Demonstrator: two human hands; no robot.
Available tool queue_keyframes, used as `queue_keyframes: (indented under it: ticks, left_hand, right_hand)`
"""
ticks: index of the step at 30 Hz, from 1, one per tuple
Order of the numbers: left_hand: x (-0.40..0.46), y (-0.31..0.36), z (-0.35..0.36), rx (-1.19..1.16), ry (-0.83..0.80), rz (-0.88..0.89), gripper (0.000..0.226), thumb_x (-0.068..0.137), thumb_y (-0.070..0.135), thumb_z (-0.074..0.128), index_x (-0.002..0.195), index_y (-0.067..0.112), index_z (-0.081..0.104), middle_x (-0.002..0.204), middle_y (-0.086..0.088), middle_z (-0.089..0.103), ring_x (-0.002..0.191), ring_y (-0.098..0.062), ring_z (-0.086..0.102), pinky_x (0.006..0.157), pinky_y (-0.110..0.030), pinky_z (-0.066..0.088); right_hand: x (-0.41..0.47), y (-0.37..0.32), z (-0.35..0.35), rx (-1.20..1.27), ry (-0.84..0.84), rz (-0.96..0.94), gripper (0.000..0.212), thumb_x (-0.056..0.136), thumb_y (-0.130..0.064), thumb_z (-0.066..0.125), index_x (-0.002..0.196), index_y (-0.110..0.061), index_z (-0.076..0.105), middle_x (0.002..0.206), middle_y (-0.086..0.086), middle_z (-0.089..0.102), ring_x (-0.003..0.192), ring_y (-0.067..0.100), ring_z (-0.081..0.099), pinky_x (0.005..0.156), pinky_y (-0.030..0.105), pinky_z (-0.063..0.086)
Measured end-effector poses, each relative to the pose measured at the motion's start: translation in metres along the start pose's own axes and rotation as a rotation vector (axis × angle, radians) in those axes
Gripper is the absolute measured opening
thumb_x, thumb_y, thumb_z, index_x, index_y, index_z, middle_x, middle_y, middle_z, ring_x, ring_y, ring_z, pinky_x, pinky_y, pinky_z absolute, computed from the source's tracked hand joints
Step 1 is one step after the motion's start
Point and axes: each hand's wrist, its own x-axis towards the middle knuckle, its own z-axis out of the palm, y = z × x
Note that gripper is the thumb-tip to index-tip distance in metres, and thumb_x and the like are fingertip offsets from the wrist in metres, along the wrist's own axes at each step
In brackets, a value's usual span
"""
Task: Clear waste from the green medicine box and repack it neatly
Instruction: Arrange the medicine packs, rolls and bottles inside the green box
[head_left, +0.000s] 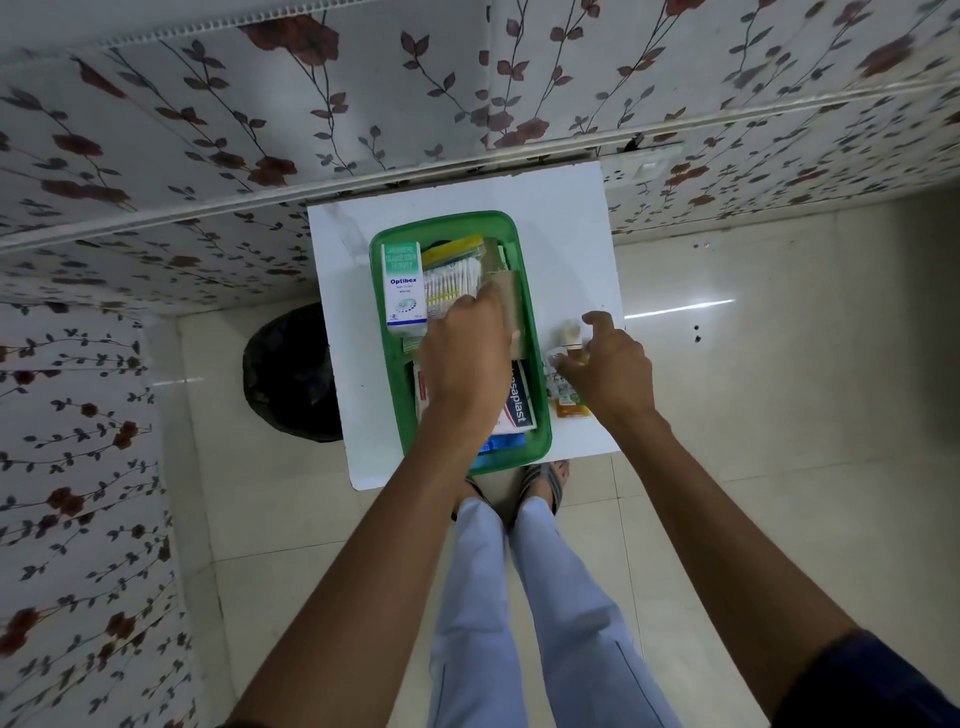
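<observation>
— While my head camera looks straight down, where is the green medicine box (535, 332)?

— I see it at the centre of view, lying on a small white table (566, 228) that is pushed against the flowered wall at twelve o'clock. Its long side runs from twelve to six o'clock.

— What do you see inside?

— An Optibex carton (402, 286) lies along the nine o'clock wall of the box. Just beside it, toward three o'clock, sits a pack of cotton buds (452, 286). A Hansaplast pack (522, 400) lies at the six o'clock end, partly under my wrist.

— And your hands?

— My left hand (465, 358) is down in the box, fingers curled over a brown card sleeve (511, 296); I cannot tell whether they actually pinch it. My right hand (608, 369) is outside the box at three o'clock, closed around a small clear bottle (569, 395) with orange liquid at its base, index finger and thumb spread apart above it. The picture is blurred there.

— Anything else nearby?

— A black-lined bin (291, 374) stands on the floor at nine o'clock, just beside the table.
</observation>
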Motion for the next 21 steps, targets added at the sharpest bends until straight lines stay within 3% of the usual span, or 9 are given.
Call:
queue_keyframes:
  ticks: [6, 10, 13, 16, 21]
  left_hand:
    - [0.000, -0.003, 0.012, 0.027, -0.017, 0.036, 0.033, 0.091, 0.015, 0.054, 0.122, 0.004, 0.049, 0.097, -0.018, 0.068, 0.087, -0.037, 0.065, 0.064, -0.041, 0.048]
    - [-0.002, -0.009, 0.001, -0.215, -0.006, 0.038, 0.042, 0.086, 0.023, 0.061, 0.123, 0.008, 0.050, 0.092, -0.017, 0.071, 0.088, -0.034, 0.065, 0.074, -0.042, 0.051]
    - [-0.007, -0.016, -0.005, -0.353, 0.023, -0.002, 0.054, 0.083, 0.023, 0.064, 0.133, 0.011, 0.045, 0.092, -0.012, 0.071, 0.091, -0.029, 0.063, 0.082, -0.038, 0.050]
    - [-0.014, -0.020, -0.004, -0.396, 0.058, -0.021, 0.048, 0.083, 0.018, 0.064, 0.129, 0.013, 0.050, 0.092, -0.009, 0.068, 0.090, -0.026, 0.061, 0.077, -0.033, 0.044]
    - [-0.023, -0.020, 0.001, -0.453, 0.118, 0.017, 0.036, 0.082, 0.012, 0.062, 0.118, 0.013, 0.058, 0.091, -0.010, 0.067, 0.080, -0.027, 0.063, 0.073, -0.036, 0.051]
  right_hand:
    - [0.002, -0.003, -0.005, 0.046, -0.039, -0.002, 0.054, 0.082, -0.030, 0.065, 0.128, -0.014, 0.043, 0.110, 0.017, 0.066, 0.103, 0.033, 0.059, 0.085, 0.037, 0.047]
    - [0.002, 0.000, -0.020, 0.238, 0.053, 0.014, 0.036, 0.084, -0.017, 0.062, 0.119, -0.018, 0.052, 0.097, 0.012, 0.067, 0.093, 0.029, 0.063, 0.082, 0.045, 0.055]
    - [0.003, 0.003, -0.026, 0.212, 0.073, -0.020, 0.033, 0.084, -0.007, 0.059, 0.116, -0.016, 0.056, 0.098, 0.012, 0.067, 0.084, 0.023, 0.061, 0.074, 0.033, 0.055]
    - [0.006, 0.003, -0.022, 0.182, 0.034, -0.020, 0.027, 0.083, -0.008, 0.064, 0.110, -0.013, 0.060, 0.100, 0.011, 0.068, 0.083, 0.018, 0.058, 0.071, 0.026, 0.049]
    - [0.010, 0.007, -0.016, 0.189, 0.033, 0.004, 0.021, 0.083, -0.002, 0.059, 0.102, -0.010, 0.064, 0.095, 0.009, 0.069, 0.083, 0.015, 0.059, 0.071, 0.023, 0.050]
